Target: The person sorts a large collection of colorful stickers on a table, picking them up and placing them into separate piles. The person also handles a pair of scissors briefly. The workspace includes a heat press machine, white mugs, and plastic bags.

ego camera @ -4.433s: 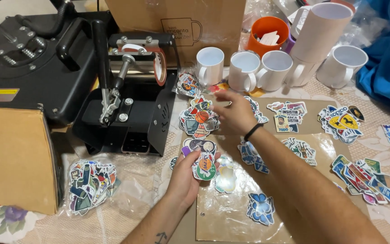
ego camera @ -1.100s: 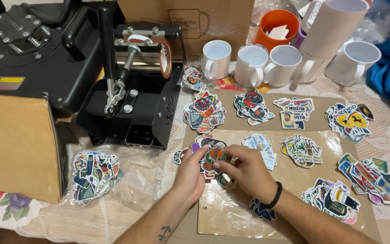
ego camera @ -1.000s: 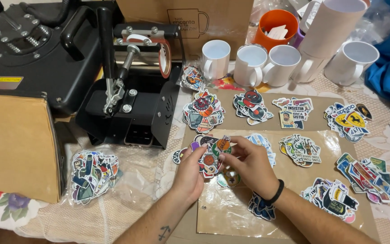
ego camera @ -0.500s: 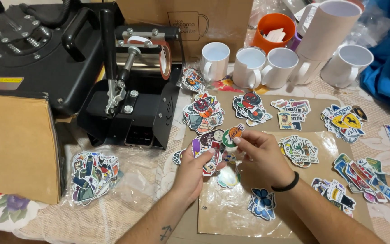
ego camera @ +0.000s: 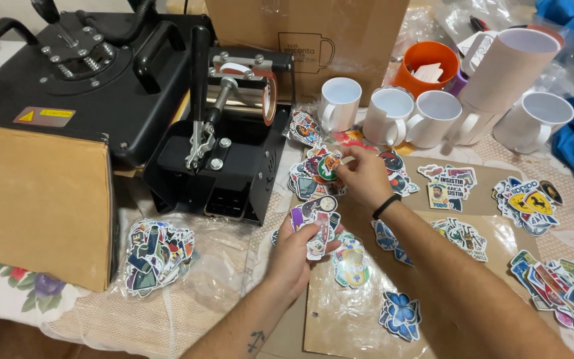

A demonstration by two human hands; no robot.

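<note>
Head view, landmark: black mug press, boxy metal frame with a lever and a round heating sleeve, standing left of centre on the table.
Left hand: just in front of the press and to its right, fingers curled around a fanned stack of stickers, thumb on top; glossy die-cut paper, many colours.
Right hand: right of the press, thumb and forefinger pinched on one round sticker with an orange and green face, held over a sticker pile beside the press base.
Wrist: black band on the right forearm.
Materials nearby: glazed white mugs in a row right of the press; orange cup behind them; brown cardboard sheets under sorted sticker heaps; clear plastic bag of stickers in front of the press, to its left; lace tablecloth.
Change: half a second ago the right hand was low, touching the left hand's stack; it has now risen away towards the pile by the press, carrying the single sticker.
Edges and room: the press base hems the pile on the left; mugs stand well apart behind; open cardboard lies right of the right forearm.
</note>
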